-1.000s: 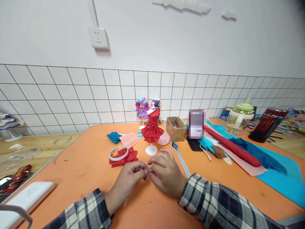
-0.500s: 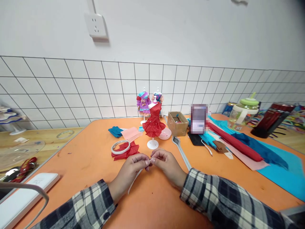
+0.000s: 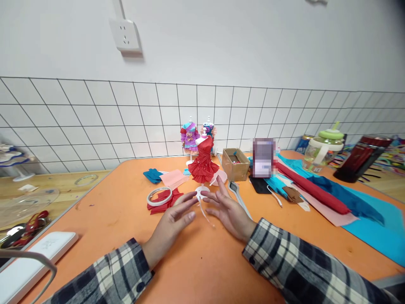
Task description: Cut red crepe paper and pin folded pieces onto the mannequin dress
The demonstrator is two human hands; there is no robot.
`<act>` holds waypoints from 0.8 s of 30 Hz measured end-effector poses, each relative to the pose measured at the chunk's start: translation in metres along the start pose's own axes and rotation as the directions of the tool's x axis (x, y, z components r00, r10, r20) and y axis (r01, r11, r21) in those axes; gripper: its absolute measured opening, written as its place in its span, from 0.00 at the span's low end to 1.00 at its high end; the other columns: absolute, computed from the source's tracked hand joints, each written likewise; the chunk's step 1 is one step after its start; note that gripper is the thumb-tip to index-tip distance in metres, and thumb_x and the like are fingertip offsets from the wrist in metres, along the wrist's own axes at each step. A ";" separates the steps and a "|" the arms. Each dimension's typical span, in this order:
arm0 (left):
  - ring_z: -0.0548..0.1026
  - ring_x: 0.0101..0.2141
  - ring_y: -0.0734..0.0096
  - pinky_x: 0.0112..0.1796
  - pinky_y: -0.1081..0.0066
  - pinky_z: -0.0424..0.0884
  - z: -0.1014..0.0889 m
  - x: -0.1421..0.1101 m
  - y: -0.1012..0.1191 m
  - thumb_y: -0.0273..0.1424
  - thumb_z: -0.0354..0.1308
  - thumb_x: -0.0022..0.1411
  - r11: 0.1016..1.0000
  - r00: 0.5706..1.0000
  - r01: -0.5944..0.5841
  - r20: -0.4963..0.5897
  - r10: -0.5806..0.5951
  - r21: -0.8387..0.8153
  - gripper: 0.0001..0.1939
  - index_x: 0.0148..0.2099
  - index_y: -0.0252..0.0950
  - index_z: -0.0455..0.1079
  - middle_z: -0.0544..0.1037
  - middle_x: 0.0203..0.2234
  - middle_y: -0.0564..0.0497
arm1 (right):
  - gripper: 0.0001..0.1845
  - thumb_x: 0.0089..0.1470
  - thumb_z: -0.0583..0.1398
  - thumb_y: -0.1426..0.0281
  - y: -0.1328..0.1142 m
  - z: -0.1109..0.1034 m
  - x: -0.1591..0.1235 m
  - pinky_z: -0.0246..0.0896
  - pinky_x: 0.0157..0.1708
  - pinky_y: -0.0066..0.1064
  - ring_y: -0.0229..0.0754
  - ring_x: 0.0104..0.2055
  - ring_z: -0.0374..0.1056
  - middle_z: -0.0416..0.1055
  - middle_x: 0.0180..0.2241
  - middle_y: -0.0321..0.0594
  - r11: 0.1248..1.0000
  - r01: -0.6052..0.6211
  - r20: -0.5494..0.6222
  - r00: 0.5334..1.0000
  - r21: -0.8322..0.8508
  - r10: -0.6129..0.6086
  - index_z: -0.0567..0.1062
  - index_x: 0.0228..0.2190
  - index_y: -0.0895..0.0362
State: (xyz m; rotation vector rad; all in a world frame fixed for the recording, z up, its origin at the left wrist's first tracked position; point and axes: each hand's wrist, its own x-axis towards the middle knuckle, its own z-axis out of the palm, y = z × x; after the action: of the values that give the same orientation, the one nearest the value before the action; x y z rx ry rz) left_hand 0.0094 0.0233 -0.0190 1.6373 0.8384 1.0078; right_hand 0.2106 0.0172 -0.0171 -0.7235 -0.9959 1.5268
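Left hand (image 3: 171,223) and right hand (image 3: 232,214) are hovering unclenched; white strip (image 3: 206,216) is trailing between, risking a drop, no pinch showing.

Thin white strip (image 3: 203,213), curved, between hands (image 3: 171,226)

On our table (image 3: 107,228) we list: one dress stand (image 3: 204,164), centre; two more stands (image 3: 190,138) behind it; tape (image 3: 158,204) on scraps (image 3: 177,195), left; box (image 3: 241,169), then screen (image 3: 263,157), right; roll (image 3: 313,188) on sheets (image 3: 376,240), farther right.
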 end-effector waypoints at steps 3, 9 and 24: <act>0.47 0.67 0.50 0.63 0.48 0.47 0.003 -0.005 0.003 0.47 0.61 0.59 0.977 0.987 -0.122 0.128 0.100 0.176 0.29 0.60 0.46 0.68 0.52 0.68 0.47 | 0.53 0.51 0.64 0.59 0.004 0.006 -0.006 0.61 0.45 0.37 0.44 0.45 0.70 0.75 0.39 0.40 0.979 0.070 0.001 0.997 -0.192 -0.071 0.39 0.66 0.50; 0.41 0.68 0.46 0.63 0.44 0.46 0.006 -0.009 -0.001 0.46 0.60 0.60 0.914 0.971 -0.171 0.221 0.093 0.367 0.37 0.68 0.51 0.53 0.43 0.70 0.47 | 0.48 0.50 0.63 0.63 -0.001 0.003 -0.005 0.63 0.41 0.36 0.41 0.34 0.70 0.72 0.27 0.32 0.943 0.150 -0.071 0.981 -0.298 -0.178 0.44 0.64 0.57; 0.54 0.63 0.49 0.60 0.45 0.55 0.011 -0.011 -0.014 0.24 0.53 0.61 0.632 0.966 -0.252 0.223 0.127 0.733 0.41 0.72 0.43 0.39 0.55 0.65 0.41 | 0.39 0.50 0.58 0.70 -0.031 -0.048 0.010 0.62 0.37 0.34 0.40 0.30 0.70 0.70 0.24 0.30 0.613 0.223 -0.057 0.913 -0.758 -0.403 0.52 0.61 0.56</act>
State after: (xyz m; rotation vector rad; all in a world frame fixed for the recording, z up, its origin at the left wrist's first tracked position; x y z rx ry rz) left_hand 0.0140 0.0130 -0.0363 2.5410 1.0813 0.6677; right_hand 0.2645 0.0380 -0.0107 -1.1813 -1.4981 0.6541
